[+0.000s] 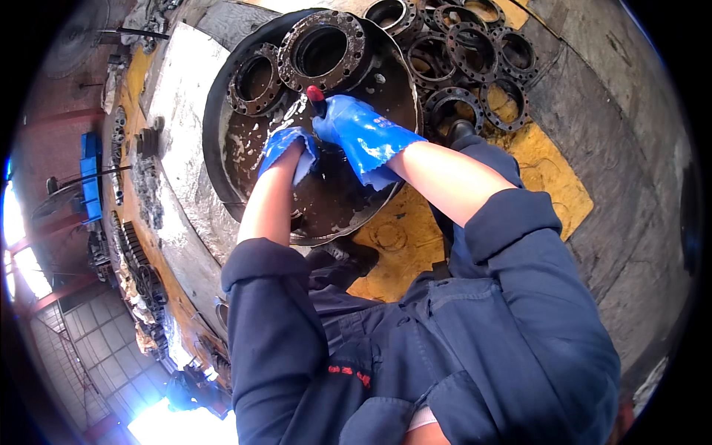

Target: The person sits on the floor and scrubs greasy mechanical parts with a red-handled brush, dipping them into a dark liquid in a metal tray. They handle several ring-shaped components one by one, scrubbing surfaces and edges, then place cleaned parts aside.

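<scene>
A wide round metal basin [213, 141] holds dark, foam-flecked liquid. My right hand [347, 122], in a blue rubber glove, is closed round a tool with a red-and-black handle [317, 99]; the tool's working end is not visible. Beside it my left hand [288, 148], also gloved in blue, reaches down at the liquid, and its fingers are hidden. Beyond my hands, a large flanged metal ring [354, 55] with bolt holes rests in the basin. A smaller flanged ring [241, 96] leans next to it on the left.
Several dark flanged rings [472, 50] are piled just right of the basin. Yellow sheeting [549, 174] lies on the floor near my feet. Along the left stand rows of metal parts [137, 259] and a blue object [90, 178]. My boot [461, 130] is close to the rings.
</scene>
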Demonstrator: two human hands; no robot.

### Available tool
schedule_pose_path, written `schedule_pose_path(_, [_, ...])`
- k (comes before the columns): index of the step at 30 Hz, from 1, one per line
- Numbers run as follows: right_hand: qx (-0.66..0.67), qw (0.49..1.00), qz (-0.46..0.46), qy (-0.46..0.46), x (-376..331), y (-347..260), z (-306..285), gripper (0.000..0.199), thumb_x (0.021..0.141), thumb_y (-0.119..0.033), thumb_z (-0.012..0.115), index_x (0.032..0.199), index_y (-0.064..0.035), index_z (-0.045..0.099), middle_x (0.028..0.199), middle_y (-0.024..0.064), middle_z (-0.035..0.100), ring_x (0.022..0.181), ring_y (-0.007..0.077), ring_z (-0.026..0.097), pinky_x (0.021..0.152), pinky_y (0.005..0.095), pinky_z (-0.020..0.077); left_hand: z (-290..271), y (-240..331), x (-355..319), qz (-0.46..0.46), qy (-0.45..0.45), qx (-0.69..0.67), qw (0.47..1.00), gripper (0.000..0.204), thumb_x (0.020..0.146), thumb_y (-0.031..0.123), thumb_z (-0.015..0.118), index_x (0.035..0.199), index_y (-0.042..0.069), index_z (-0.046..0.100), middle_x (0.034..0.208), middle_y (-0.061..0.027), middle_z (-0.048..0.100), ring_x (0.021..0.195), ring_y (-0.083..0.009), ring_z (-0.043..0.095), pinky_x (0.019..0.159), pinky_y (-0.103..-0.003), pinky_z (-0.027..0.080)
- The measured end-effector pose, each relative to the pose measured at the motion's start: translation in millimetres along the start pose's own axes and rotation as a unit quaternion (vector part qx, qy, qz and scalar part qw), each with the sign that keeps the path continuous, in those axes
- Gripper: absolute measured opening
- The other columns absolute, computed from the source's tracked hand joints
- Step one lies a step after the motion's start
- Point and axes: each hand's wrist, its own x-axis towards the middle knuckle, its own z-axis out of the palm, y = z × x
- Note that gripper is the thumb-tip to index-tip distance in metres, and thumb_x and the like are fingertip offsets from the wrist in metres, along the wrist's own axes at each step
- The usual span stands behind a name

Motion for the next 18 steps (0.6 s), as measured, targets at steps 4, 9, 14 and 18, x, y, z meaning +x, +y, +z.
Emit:
schedule_pose_path(4, [0.033, 0.997, -0.069, 0.0, 13, -10, -8, 0.044, 0.088, -0.04, 0.071, 0.122, -0.0114, 0.076, 0.116, 0.0182, 0.076, 0.109, 0.034, 0.073, 0.1, 0.0445, 0.0566, -18, -27, -21, 0.031, -0.091, 0.111, 0.989, 0.034, 0.079, 0.031, 0.08, 0.105, 0.009, 0.082, 0.102, -0.0222, 0.078, 0.096, -0.0377, 0.077, 0.085, -0.047, 0.059])
schedule_pose_path(9, [0.098, 0.987, -0.124, 0.017, -13, -23, -55, 0.045, 0.088, -0.048, 0.066, 0.097, -0.005, 0.075, 0.089, 0.0143, 0.075, 0.082, 0.0257, 0.07, 0.082, 0.0404, 0.0552, -52, -30, -108, -0.057, -0.041, -0.346, 0.935, 0.054, 0.078, 0.004, 0.084, 0.13, 0.0, 0.072, 0.107, -0.0128, 0.078, 0.093, -0.0233, 0.073, 0.085, -0.038, 0.059])
schedule_pose_path(14, [0.097, 0.965, -0.23, -0.077, -49, -67, -11, 0.033, 0.096, -0.042, 0.066, 0.094, -0.0114, 0.078, 0.078, 0.0063, 0.072, 0.075, 0.0192, 0.069, 0.078, 0.0362, 0.0555, 37, -94, -148, -0.052, 0.086, -0.575, 0.812, 0.056, 0.076, -0.009, 0.084, 0.128, 0.001, 0.068, 0.107, -0.0089, 0.076, 0.092, -0.0207, 0.074, 0.081, -0.037, 0.065])
schedule_pose_path(18, [-0.066, 0.905, -0.416, -0.052, -83, -75, 30, 0.036, 0.097, -0.045, 0.068, 0.107, -0.0127, 0.078, 0.088, 0.0137, 0.076, 0.084, 0.0282, 0.075, 0.086, 0.0382, 0.0595, 25, -73, -146, -0.106, 0.09, -0.693, 0.708, 0.056, 0.072, 0.001, 0.093, 0.124, 0.004, 0.071, 0.103, -0.0058, 0.076, 0.09, -0.0198, 0.073, 0.076, -0.041, 0.066])
